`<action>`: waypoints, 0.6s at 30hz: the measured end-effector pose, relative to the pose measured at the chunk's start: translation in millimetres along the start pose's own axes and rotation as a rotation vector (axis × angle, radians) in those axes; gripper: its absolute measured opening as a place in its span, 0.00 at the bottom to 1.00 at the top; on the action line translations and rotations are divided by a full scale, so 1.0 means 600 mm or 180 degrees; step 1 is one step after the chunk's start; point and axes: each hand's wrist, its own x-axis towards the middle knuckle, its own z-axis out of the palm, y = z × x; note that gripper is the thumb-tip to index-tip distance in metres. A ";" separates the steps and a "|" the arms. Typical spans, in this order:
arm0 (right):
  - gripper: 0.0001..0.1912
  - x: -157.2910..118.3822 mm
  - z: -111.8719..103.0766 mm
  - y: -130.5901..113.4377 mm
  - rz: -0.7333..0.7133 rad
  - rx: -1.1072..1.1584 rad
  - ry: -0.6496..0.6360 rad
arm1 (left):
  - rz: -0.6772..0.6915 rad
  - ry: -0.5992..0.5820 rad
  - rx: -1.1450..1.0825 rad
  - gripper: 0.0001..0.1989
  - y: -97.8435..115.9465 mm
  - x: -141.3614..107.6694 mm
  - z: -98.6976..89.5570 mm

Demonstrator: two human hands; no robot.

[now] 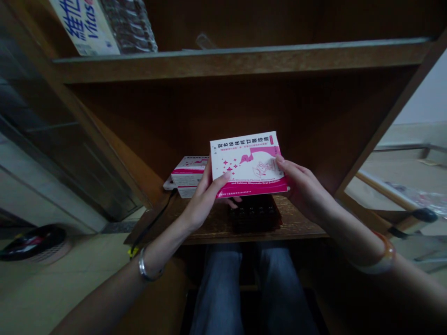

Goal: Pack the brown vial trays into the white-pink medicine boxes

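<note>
Between my two hands is a white and pink medicine box (249, 160), printed with Chinese characters and the words "Oral Solution". My left hand (206, 195) grips its left end, thumb on the front face and fingers reaching underneath. At the right end my right hand (302, 186) pinches the box, its thumb on the front near the edge. Below the held box, a dark brown tray of small vials (256, 214) rests on the wooden shelf, partly hidden by the box. Behind my left hand, similar pink and white boxes (190, 174) are stacked on the shelf.
An upper shelf edge (244, 60) crosses above, carrying a Vita carton (89, 28) and clear plastic-wrapped items (131, 25). A black cable (157, 216) runs along the left side. On the floor at left stands a waste basket (38, 244). My knees are under the lower shelf.
</note>
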 end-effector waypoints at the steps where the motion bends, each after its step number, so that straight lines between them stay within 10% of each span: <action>1: 0.24 0.000 0.003 0.001 0.0050 0.0025 -0.0013 | -0.0012 0.0054 -0.0035 0.41 0.003 -0.001 0.001; 18: 0.24 -0.016 0.024 0.009 -0.0063 0.0694 -0.0137 | 0.0213 0.0655 0.0154 0.35 0.078 -0.015 0.021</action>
